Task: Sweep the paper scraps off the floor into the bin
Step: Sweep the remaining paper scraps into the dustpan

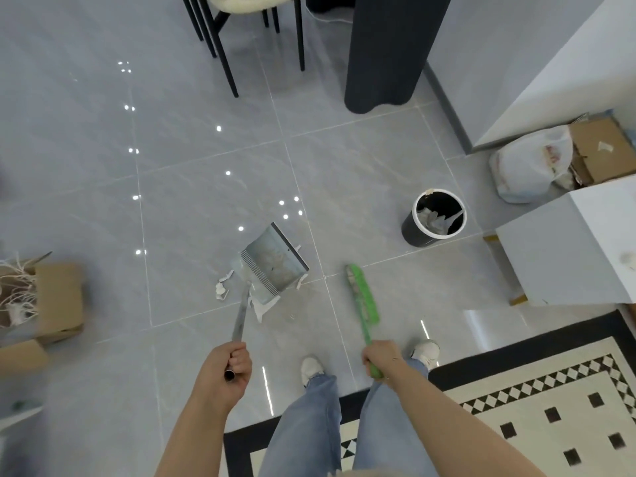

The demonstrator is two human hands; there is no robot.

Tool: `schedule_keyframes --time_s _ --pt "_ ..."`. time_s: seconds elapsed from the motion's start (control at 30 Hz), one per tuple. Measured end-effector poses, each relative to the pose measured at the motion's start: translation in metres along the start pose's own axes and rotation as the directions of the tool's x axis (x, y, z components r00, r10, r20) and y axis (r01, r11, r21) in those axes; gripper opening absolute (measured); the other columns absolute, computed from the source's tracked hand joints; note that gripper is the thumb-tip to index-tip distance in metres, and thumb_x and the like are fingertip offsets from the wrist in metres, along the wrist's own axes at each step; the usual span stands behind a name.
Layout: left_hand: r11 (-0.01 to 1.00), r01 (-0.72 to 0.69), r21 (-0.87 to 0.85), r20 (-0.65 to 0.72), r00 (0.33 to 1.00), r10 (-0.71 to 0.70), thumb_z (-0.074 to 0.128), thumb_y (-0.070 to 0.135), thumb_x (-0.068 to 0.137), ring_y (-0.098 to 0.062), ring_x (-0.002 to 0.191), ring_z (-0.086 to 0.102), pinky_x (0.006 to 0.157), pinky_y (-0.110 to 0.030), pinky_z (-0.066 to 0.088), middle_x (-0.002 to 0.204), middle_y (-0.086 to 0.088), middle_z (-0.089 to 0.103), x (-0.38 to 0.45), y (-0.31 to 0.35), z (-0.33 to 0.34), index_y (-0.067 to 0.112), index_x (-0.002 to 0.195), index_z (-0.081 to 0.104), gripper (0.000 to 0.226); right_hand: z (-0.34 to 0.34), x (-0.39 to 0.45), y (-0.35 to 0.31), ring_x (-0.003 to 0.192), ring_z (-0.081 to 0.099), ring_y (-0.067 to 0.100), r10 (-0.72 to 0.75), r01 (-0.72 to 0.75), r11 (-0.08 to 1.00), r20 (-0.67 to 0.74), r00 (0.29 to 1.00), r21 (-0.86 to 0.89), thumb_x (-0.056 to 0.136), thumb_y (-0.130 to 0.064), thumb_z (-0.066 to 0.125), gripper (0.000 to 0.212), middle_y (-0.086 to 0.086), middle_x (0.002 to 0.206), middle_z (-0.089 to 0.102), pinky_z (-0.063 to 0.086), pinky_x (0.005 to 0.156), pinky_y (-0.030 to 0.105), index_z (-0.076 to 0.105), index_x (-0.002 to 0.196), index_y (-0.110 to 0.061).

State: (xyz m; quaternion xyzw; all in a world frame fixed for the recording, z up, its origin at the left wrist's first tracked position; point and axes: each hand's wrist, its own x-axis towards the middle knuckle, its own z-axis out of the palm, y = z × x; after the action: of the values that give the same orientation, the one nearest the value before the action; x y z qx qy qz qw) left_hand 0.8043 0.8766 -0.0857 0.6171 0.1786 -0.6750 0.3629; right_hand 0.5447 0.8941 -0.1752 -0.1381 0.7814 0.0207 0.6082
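Head view shows the left hand [230, 365] clamped round the dustpan [275, 261] handle and the right hand [380, 358] wrapped round the green broom [363, 296]. Paper scraps [222, 287] lie on the floor [192, 208] touching and beside the pan, which sits tilted. Farther right, the black bin [434, 222] already holds crumpled paper. Beyond it, a plastic bag [531, 166] leans against a cardboard box [600, 149].

Grey-tiled room, glossy floor [206, 139] with ceiling-light glints.
Chair [241, 15] with black legs and cream cushion at top, dark curtain [389, 53] hanging beside it. White cabinets [568, 249] on the right, plastic bag [530, 166] and cardboard box [602, 149] between them. Black-and-cream patterned rug [550, 390] bottom right. Another open cardboard box [58, 301] at left.
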Motion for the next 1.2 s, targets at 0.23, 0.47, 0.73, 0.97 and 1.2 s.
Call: schedule_keyframes --time_s 0.23,0.47,0.73,0.97,1.2 --pt "0.998 -0.016 -0.063 0.015 1.000 0.017 0.034 0.000 0.096 -0.003 0.023 0.030 0.024 -0.009 0.026 0.037 0.006 0.032 -0.002 0.029 -0.024 0.018 0.075 0.032 0.028 0.024 -0.022 -0.062 0.033 0.040 0.009 -0.055 0.070 0.993 0.155 0.986 -0.096 0.079 0.004 0.053 0.029 0.005 0.052 0.046 0.032 0.038 0.015 0.065 0.102 -0.008" --pt "0.988 -0.060 -0.141 0.020 0.998 0.063 0.034 0.001 0.097 -0.002 0.023 0.028 0.023 -0.010 0.024 0.036 0.007 0.031 -0.010 0.072 -0.044 0.018 0.071 0.032 0.031 0.035 -0.042 -0.108 0.026 0.035 0.010 -0.193 0.210 0.965 0.117 0.974 -0.155 0.077 0.011 0.049 0.016 0.008 0.052 0.042 0.028 0.033 0.012 0.056 0.071 -0.002" --pt "0.957 -0.049 -0.286 0.050 0.997 0.066 0.031 0.003 0.097 -0.004 0.022 0.028 0.024 -0.011 0.025 0.036 0.006 0.030 0.000 0.131 -0.029 0.019 0.067 0.029 0.034 0.021 -0.009 -0.193 0.041 0.045 0.018 -0.295 0.277 0.877 0.016 0.955 -0.392 0.076 0.008 0.048 0.013 0.010 0.054 0.047 0.031 0.041 0.018 0.053 0.072 -0.003" --pt "0.939 -0.024 -0.343 0.000 1.000 0.025 0.030 0.007 0.097 -0.004 0.022 0.029 0.024 -0.009 0.024 0.036 0.005 0.030 0.020 0.191 -0.025 0.018 0.067 0.028 0.032 0.073 0.029 -0.242 0.046 0.053 0.019 -0.228 0.254 0.782 0.118 0.967 -0.569 0.083 0.001 0.047 0.012 0.009 0.061 0.052 0.037 0.039 0.020 0.055 0.092 0.000" --pt "0.886 -0.046 -0.462 -0.025 0.999 0.039 0.032 0.001 0.092 -0.006 0.022 0.029 0.025 -0.011 0.026 0.036 0.004 0.031 0.038 0.219 -0.010 0.019 0.067 0.029 0.030 0.091 0.014 -0.272 0.047 0.045 0.019 -0.160 0.277 0.719 0.235 0.959 -0.637 0.077 0.006 0.046 0.030 0.009 0.062 0.049 0.034 0.044 0.019 0.064 0.100 -0.002"
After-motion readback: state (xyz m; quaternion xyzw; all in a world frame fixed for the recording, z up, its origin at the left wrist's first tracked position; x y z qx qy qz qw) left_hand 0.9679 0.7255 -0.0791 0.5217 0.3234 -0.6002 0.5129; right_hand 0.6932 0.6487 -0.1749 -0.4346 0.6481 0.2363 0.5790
